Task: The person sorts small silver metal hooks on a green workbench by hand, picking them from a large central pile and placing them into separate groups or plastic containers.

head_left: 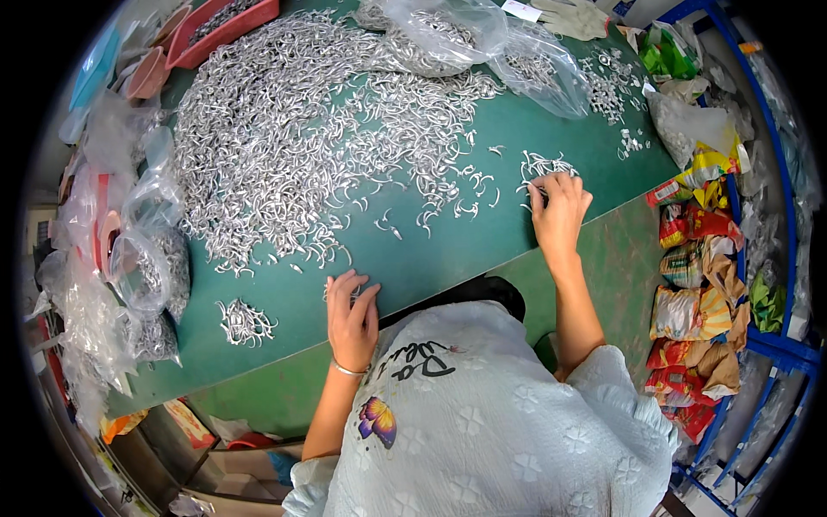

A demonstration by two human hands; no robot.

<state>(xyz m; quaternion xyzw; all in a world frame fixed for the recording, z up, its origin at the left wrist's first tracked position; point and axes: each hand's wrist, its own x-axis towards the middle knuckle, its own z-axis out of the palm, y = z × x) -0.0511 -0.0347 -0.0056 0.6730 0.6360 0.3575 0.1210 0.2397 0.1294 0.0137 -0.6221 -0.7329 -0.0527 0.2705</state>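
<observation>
Work surface: dark green, smooth, flat-topped table [422,280], carrying loose metal parts.

Main stock: broad heap of small, curved, silver-coloured metal pieces [267,129], over the far and left part of the surface, thinning to strays toward the middle.

Small lots: one compact, tangled cluster of silver curved pieces [246,323], near the left part of the near edge, apart from the heap; one low silver pile of like pieces [544,163], at the right, under the fingers of the right hand.

Right hand [562,205]: bare, fingers bent down onto the low pile, thumb somewhat apart; whether a piece is pinched, cannot tell.

Left hand [351,319]: bare, wristbanded, fingers moderately spread and bent to the surface near its near edge; a few metal bits show beside and between them; grip, cannot tell.

Surroundings: clear, crumpled plastic bag [544,77] at the far side; scatter of smaller silver bits [606,86] to its right; red, shallow plastic tray [226,40] at far left.

Step in hand, as judged: handling pieces in small lots, separate from the heap.

Next move, as judged: calls for light fingertip control at both spots, freeing hooked pieces without dragging neighbours along or pushing any over the near edge.
</observation>
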